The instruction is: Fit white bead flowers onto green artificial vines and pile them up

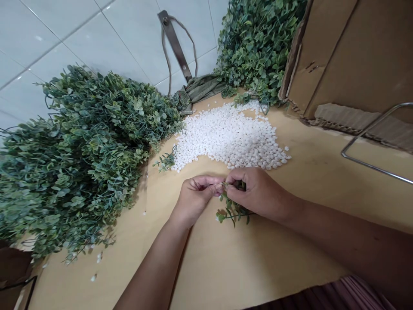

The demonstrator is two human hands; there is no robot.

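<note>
My left hand [197, 196] and my right hand [254, 189] meet at the middle of the table, fingertips pinched together. The right hand grips a small green leafy sprig [234, 211], whose leaves hang below the fingers. At the sprig's tip, the left thumb and forefinger pinch something too small to make out. Just beyond the hands lies a wide pile of small white beads [226, 137]. A loose sprig [165, 161] rests at the pile's left edge.
A large heap of leafy greenery [97, 150] covers the left side; another [258, 47] stands at the back. A cardboard box [358, 64] is at the back right, a bent metal rod [371, 163] before it. A strapped cloth [201, 88] lies by the tiled wall.
</note>
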